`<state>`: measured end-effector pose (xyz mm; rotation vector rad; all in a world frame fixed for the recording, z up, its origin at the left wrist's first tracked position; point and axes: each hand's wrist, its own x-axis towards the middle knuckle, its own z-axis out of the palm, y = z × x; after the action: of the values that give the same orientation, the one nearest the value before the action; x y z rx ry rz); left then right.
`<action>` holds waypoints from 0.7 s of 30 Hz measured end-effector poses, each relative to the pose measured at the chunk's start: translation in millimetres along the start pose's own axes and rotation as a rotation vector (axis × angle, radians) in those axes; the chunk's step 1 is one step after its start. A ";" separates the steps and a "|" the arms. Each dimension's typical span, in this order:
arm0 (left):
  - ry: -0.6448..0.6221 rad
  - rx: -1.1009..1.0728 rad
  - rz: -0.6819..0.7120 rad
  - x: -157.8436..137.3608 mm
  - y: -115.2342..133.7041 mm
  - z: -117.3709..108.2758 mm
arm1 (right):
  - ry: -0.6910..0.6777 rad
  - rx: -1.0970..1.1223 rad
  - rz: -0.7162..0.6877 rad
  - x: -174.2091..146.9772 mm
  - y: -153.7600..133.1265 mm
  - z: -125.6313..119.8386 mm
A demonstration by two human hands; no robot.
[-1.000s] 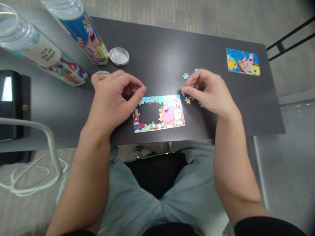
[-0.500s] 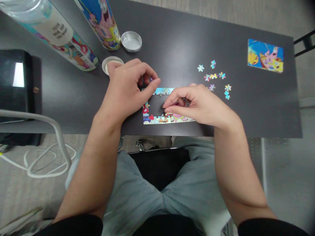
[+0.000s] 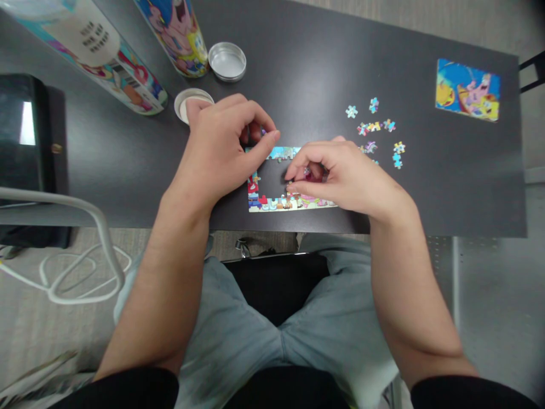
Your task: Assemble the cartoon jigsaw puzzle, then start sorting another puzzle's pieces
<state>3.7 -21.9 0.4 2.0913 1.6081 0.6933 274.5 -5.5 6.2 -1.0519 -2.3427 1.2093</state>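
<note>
On the dark table in front of me lies a partly assembled jigsaw puzzle [image 3: 268,204], its border joined around a bare middle. My left hand [image 3: 230,147] is over its upper left corner, thumb and fingers closed on a small puzzle piece [image 3: 264,132] with a purple patch, mostly hidden. My right hand [image 3: 336,173] covers the puzzle's right part. Its thumb and index fingertips are close together at the inner edge of the lower row, around a puzzle piece that they largely hide. Several loose puzzle pieces [image 3: 373,126] lie beyond my right hand.
A picture card [image 3: 467,91] lies at the far right. Two cartoon-printed cans, one nearer [image 3: 123,74] and one farther [image 3: 181,40], are at the upper left. Two round lids, a metal one [image 3: 227,61] and a pale one [image 3: 181,107], lie beside them. A black device [image 3: 25,136] sits left.
My right thumb and index fingertips have parted slightly and risen a little at the puzzle's inner edge. My left hand keeps its grip almost unmoved. The view has shifted slightly.
</note>
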 end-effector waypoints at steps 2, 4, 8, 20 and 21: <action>-0.007 -0.001 0.001 0.1 -0.5 -0.3 | 0.001 -0.003 0.001 1.5 1.9 0.2; -0.020 -0.011 0.006 -0.2 -0.3 -1.3 | 0.002 -0.005 0.002 1.7 2.4 -0.5; -0.082 -0.048 0.053 -3.0 4.0 -3.3 | 0.095 0.023 -0.011 -4.6 0.8 -7.4; -0.256 -0.081 0.243 -9.6 8.7 4.8 | 0.543 -0.038 -0.085 -33.7 35.0 -45.9; -0.265 -0.075 0.243 -9.5 8.2 4.6 | 0.558 -0.046 -0.080 -35.2 39.1 -48.7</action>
<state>10.8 -33.3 0.4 2.2372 1.1831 0.5162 344.0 11.9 6.4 -1.1223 -1.9570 0.7135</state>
